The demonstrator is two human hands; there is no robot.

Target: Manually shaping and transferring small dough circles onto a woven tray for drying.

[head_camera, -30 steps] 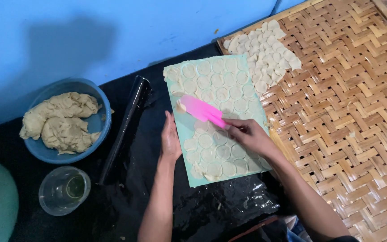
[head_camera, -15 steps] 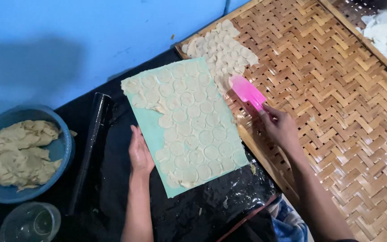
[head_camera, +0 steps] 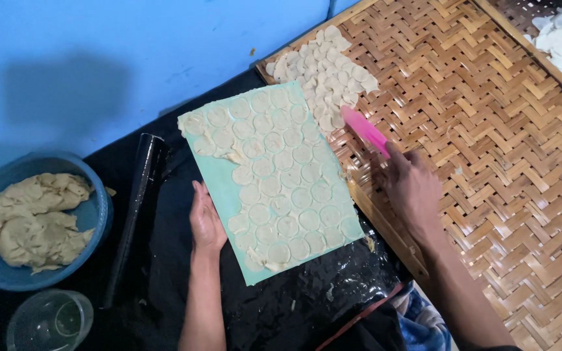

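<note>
pink scraper (head_camera: 365, 130) pinched in right hand (head_camera: 414, 188), tip over dough discs (head_camera: 328, 65) on woven bamboo tray (head_camera: 489, 162) | left hand (head_camera: 206, 224) flat, gripping nothing, pinning teal mat (head_camera: 222, 188) of cut rounds (head_camera: 287, 188) on tabletop (head_camera: 307, 305) | risk: thin discs tearing or sticking, mat sliding off tray edge

Left hand (head_camera: 206, 224): I see it flat against the green mat's (head_camera: 226, 188) edge.
Right hand (head_camera: 413, 188): grips pink scraper (head_camera: 365, 130) over woven tray (head_camera: 489, 162).
</note>
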